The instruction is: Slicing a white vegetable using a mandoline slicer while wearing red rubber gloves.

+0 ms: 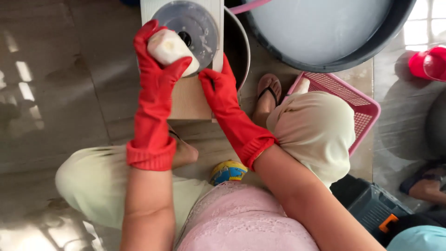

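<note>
**Gloved hands at the disc slicer: one pale root in hand**

The left hand (160, 56), in a red rubber glove, is curling its fingers (179, 65) closed around one peeled, pale cream root piece (168, 46); the piece is pressing against the round grey slicer disc (193, 23). The right hand (218, 86), gloved the same, is lying on the edge of the wooden slicer board (188, 97), fingers close together; I cannot tell whether they are gripping anything.

Count: two red gloves, one root piece in hand, one disc, one board.

The root piece is looking smooth, blunt-ended and off-white, with a faint wet sheen.

Outward: one metal bowl (242, 46) is sitting just beside the board, one large dark tub (325, 58) of milky water beyond it, one pink plastic basket (362, 104) beside the right knee, and one small blue-and-yellow stool (227, 172) is showing between the legs.
</note>
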